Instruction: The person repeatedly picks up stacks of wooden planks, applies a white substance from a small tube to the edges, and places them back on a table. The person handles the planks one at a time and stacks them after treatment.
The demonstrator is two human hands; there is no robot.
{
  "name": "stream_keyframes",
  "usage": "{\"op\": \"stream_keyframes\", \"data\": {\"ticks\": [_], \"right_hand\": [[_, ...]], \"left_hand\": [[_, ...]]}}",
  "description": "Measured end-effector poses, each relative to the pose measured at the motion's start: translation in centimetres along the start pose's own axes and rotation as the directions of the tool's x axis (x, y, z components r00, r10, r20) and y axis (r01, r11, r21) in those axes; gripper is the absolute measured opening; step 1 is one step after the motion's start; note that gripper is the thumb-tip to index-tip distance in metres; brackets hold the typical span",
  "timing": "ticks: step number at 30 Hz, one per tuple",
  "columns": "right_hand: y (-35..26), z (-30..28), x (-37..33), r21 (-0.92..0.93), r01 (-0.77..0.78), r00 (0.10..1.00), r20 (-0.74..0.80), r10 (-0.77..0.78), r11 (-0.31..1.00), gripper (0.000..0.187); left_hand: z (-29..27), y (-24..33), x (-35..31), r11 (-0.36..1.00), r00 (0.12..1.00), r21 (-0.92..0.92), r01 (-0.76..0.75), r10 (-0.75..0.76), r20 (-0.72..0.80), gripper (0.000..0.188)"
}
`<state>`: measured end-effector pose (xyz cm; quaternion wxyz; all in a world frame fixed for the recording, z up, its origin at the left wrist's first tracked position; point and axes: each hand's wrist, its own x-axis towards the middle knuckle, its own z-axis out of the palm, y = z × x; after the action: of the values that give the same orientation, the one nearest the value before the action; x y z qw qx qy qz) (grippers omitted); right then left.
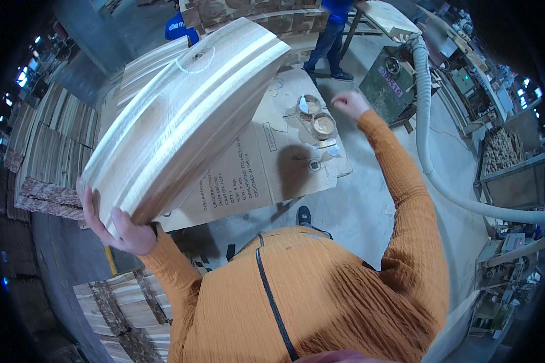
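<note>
A long, pale wooden plank (181,115) with streaky grain slants up over the worktable. Near its far end, a light curved mark rings a dark knot. My left hand (127,233) grips the plank's near end, thumb on one side and fingers on the other. Out to the right, my right hand (350,104) is curled closed in the air, apart from the plank; whatever its fingers hold, if anything, is hidden. Closest to that hand are two round tubs, a near one (323,126) and a far one (309,104), with brownish contents.
Printed cardboard (284,172) covers the table under the plank. Stacked boards (54,151) stand at the left, with more wood (127,305) at lower left. A person in blue (330,42) stands beyond the table. A grey hose (424,121) hangs beside a green machine (387,85).
</note>
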<state>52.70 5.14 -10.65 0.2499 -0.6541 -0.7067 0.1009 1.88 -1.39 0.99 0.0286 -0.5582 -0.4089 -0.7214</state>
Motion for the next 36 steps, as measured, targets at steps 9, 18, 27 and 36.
{"op": "stream_keyframes", "data": {"ticks": [9, 18, 27, 36], "right_hand": [[0.9, 5.5, 3.2, -0.461, 0.016, 0.977, 0.197, 0.085, 0.887, 0.023], [-1.0, 7.1, 7.3, -0.772, -0.015, 0.817, 0.356, 0.453, 0.635, 0.042], [-1.9, 7.5, 8.0, -0.791, 0.019, 0.836, 0.348, 0.424, 0.611, 0.04], [-2.2, 8.0, 8.2, -0.773, -0.021, 0.812, 0.357, 0.462, 0.634, 0.036]], "left_hand": [[0.1, 2.3, -2.7, 0.996, 0.997, 0.082, 0.046, -0.04, -0.067, 0.056], [0.0, 0.8, -3.0, 0.993, 0.993, -0.069, 0.097, -0.101, -0.056, 0.061], [-0.3, 0.8, -3.0, 0.996, 0.998, 0.083, -0.01, 0.015, -0.059, 0.057], [-0.6, 1.5, -3.1, 0.996, 0.998, 0.092, -0.015, 0.021, -0.061, 0.056]]}}
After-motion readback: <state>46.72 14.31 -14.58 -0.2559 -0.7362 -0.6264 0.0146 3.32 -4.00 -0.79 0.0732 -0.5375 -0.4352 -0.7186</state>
